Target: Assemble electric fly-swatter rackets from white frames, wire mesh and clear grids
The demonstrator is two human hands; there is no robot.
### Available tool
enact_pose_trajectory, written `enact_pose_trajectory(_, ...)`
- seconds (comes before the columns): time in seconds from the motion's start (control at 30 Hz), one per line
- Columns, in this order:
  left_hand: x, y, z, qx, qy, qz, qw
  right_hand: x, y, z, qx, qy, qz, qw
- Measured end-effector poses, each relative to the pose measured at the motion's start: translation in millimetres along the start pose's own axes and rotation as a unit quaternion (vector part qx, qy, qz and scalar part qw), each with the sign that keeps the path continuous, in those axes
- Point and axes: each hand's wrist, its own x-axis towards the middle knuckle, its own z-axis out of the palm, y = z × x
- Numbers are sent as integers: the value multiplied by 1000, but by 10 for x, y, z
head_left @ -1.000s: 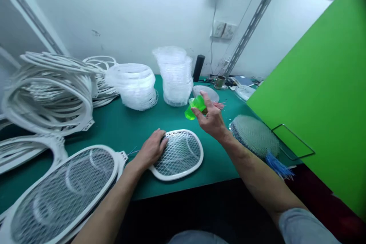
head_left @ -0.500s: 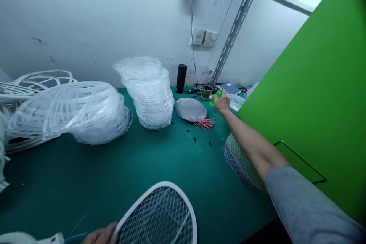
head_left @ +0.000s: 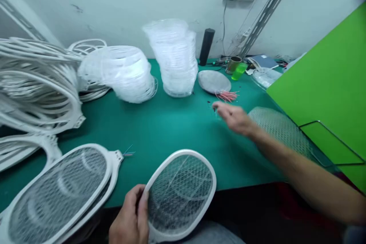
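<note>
My left hand (head_left: 129,215) is closed on the rim of a mosquito swatter head (head_left: 183,194), a white oval frame with metal mesh. It is tilted at the front edge of the green table. Over the table, my right hand (head_left: 233,118) is blurred, its fingers pinched together; whatever they hold is too small to make out. Behind that hand lie a bundle of thin red wires (head_left: 227,96) and a stack of oval mesh sheets (head_left: 214,81). A bright green cup (head_left: 239,71) stands farther back, beside a metal can (head_left: 233,65).
Swatter heads with mesh (head_left: 61,194) are stacked at the front left. White frames (head_left: 37,84) pile up behind them. Clear plastic oval frames (head_left: 177,61) stand by the wall. More mesh sheets (head_left: 276,126) lie right, beside a green panel (head_left: 328,91).
My right hand has drawn back from the green cup toward me. The view has turned left and down, showing more of the swatter head in my left hand.
</note>
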Motion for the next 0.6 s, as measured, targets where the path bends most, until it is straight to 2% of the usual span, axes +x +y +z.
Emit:
enact_pose_trajectory(0.07,-138,43,-109,-28,-19,-42,999,-535,-473,294,103,-161,-41,981)
enact_pose_trajectory(0.1,-191,40,-161,-45,-13,-46,998,-734,-672,407,141,-209,-49,967)
enact_pose_trajectory(0.17,-272,2,-273,-75,14,-22,997,-992,-979,558,192,-252,-53,947)
enact_pose_trajectory(0.23,-321,-57,-397,-100,27,24,994,-1122,-1171,635,209,-237,-61,947)
enact_pose_trajectory(0.4,-373,-203,-663,-144,-38,141,979,-1369,-1348,805,174,-158,-116,965)
enact_pose_trajectory(0.5,-417,-246,-696,-154,-73,166,971,-1503,-1419,948,165,-179,-131,961)
enact_pose_trajectory(0.6,-482,-234,-631,-152,-87,197,965,-1577,-1523,1081,175,-220,-157,947)
